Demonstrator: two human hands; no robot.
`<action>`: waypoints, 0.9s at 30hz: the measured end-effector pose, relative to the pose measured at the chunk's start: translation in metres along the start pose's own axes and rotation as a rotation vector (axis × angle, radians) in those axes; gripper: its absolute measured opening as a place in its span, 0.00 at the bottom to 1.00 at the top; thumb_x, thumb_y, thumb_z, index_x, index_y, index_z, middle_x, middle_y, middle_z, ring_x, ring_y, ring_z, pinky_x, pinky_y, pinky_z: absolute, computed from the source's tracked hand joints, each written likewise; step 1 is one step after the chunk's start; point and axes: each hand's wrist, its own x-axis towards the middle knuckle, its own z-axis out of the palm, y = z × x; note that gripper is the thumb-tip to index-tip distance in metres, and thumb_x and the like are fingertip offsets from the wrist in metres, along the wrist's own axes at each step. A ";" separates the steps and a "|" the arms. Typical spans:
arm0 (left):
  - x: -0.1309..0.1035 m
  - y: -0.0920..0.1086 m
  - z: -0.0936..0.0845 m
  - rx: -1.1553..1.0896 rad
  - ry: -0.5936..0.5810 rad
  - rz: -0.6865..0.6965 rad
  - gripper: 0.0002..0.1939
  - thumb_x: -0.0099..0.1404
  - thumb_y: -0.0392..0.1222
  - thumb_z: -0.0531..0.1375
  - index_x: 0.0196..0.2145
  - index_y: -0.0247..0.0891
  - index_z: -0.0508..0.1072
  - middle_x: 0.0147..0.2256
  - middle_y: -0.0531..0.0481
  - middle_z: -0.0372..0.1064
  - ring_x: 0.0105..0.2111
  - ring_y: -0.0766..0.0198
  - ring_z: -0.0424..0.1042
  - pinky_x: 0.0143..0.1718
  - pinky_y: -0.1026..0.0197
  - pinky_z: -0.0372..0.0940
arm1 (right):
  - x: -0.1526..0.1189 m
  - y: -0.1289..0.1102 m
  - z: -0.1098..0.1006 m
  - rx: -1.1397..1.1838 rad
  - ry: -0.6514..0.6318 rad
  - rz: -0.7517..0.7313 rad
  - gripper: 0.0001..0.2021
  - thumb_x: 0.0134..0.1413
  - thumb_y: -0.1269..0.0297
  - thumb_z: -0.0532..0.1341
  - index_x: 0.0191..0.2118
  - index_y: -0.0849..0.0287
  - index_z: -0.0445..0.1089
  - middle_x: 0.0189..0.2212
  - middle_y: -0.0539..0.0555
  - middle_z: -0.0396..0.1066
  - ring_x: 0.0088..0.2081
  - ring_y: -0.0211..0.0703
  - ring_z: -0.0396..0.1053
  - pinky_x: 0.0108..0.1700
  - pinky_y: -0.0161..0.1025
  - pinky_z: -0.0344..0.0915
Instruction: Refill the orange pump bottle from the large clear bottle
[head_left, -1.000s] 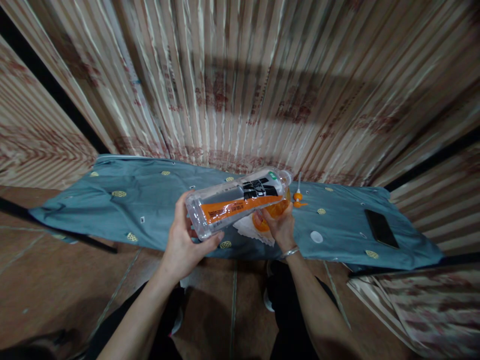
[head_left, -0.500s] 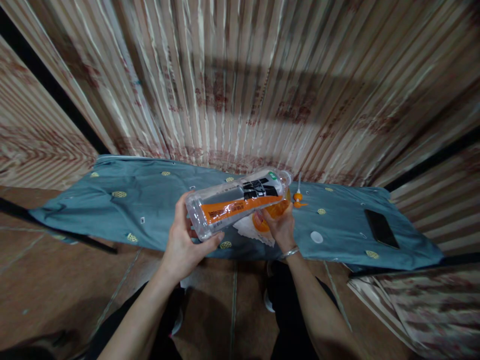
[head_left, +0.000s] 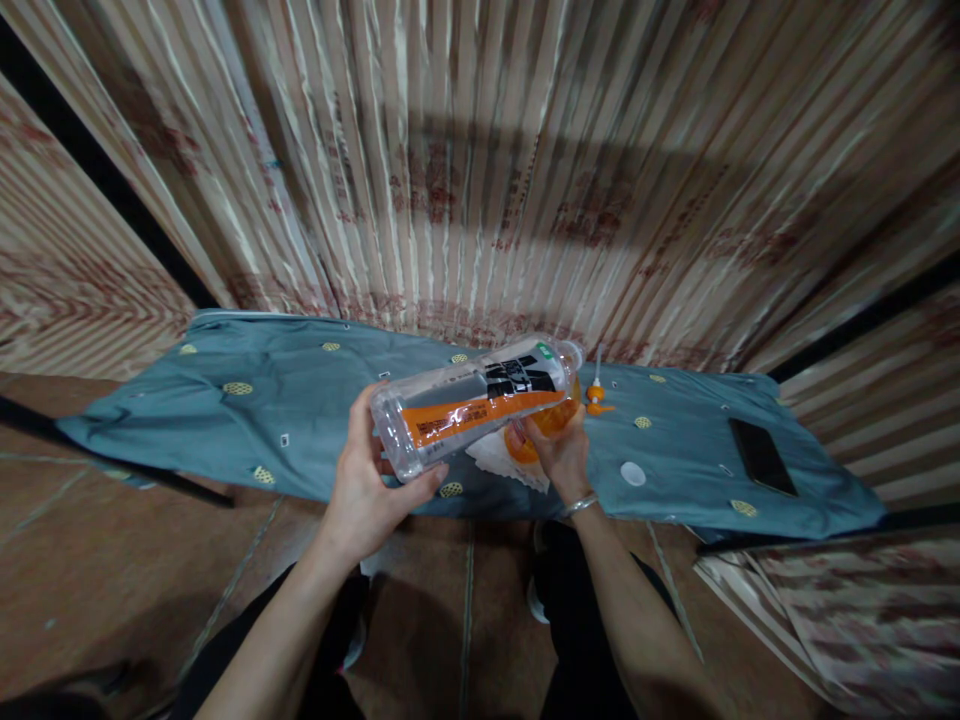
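A large clear bottle (head_left: 480, 400) with an orange, black and silver label lies tilted in the air, its neck toward the right. My left hand (head_left: 379, 485) is wrapped round its base end. An orange translucent bottle (head_left: 523, 442) is in the grip of my right hand (head_left: 559, 450), partly behind the clear bottle. The clear bottle's neck is close to the orange bottle's upper end; whether they touch is hidden. Beneath them, a white tissue (head_left: 499, 462) lies on the blue-green cloth (head_left: 322, 410).
An orange pump head (head_left: 596, 395) with a pale tube lies behind my right hand. Right of that hand are a round white disc (head_left: 633, 473) and, farther off, a black phone (head_left: 762, 457). A striped curtain (head_left: 480, 200) hangs behind; dark poles (head_left: 112, 170) stand at both sides.
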 end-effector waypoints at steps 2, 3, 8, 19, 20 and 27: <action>0.000 -0.001 0.000 0.004 0.001 0.008 0.44 0.50 0.47 0.73 0.60 0.41 0.60 0.51 0.43 0.75 0.41 0.54 0.81 0.35 0.57 0.79 | 0.000 -0.001 0.000 -0.010 -0.004 0.006 0.35 0.41 0.33 0.67 0.46 0.51 0.58 0.40 0.61 0.80 0.44 0.65 0.80 0.44 0.53 0.74; 0.000 -0.001 0.000 0.009 0.001 0.012 0.44 0.50 0.48 0.73 0.60 0.42 0.61 0.51 0.43 0.75 0.42 0.54 0.81 0.36 0.57 0.79 | 0.000 -0.001 0.000 -0.015 -0.006 0.011 0.34 0.41 0.33 0.67 0.46 0.51 0.58 0.40 0.60 0.80 0.43 0.65 0.79 0.44 0.52 0.74; -0.001 -0.003 0.000 0.019 0.015 0.014 0.44 0.50 0.48 0.73 0.60 0.41 0.61 0.52 0.42 0.75 0.44 0.52 0.81 0.38 0.56 0.79 | -0.001 -0.003 -0.001 -0.019 -0.016 0.026 0.35 0.41 0.35 0.68 0.47 0.52 0.58 0.40 0.62 0.80 0.43 0.64 0.79 0.44 0.52 0.74; 0.000 -0.001 0.001 -0.014 0.011 -0.003 0.44 0.48 0.48 0.74 0.59 0.41 0.60 0.51 0.43 0.75 0.41 0.54 0.81 0.36 0.57 0.79 | -0.001 0.002 0.000 -0.004 0.005 -0.020 0.35 0.44 0.36 0.68 0.50 0.53 0.60 0.43 0.61 0.80 0.44 0.62 0.80 0.44 0.52 0.74; 0.000 -0.001 0.000 -0.008 0.010 -0.005 0.44 0.49 0.49 0.74 0.59 0.42 0.60 0.51 0.43 0.75 0.42 0.53 0.81 0.36 0.56 0.79 | 0.000 0.002 0.001 -0.004 0.006 -0.017 0.35 0.44 0.36 0.68 0.50 0.53 0.60 0.43 0.60 0.80 0.44 0.62 0.80 0.44 0.52 0.74; -0.001 -0.003 -0.001 0.011 -0.005 -0.009 0.45 0.50 0.50 0.74 0.61 0.42 0.60 0.53 0.42 0.74 0.46 0.49 0.81 0.41 0.52 0.80 | 0.000 0.005 0.002 0.001 0.019 -0.033 0.35 0.45 0.36 0.68 0.51 0.54 0.62 0.42 0.60 0.80 0.44 0.61 0.81 0.43 0.49 0.73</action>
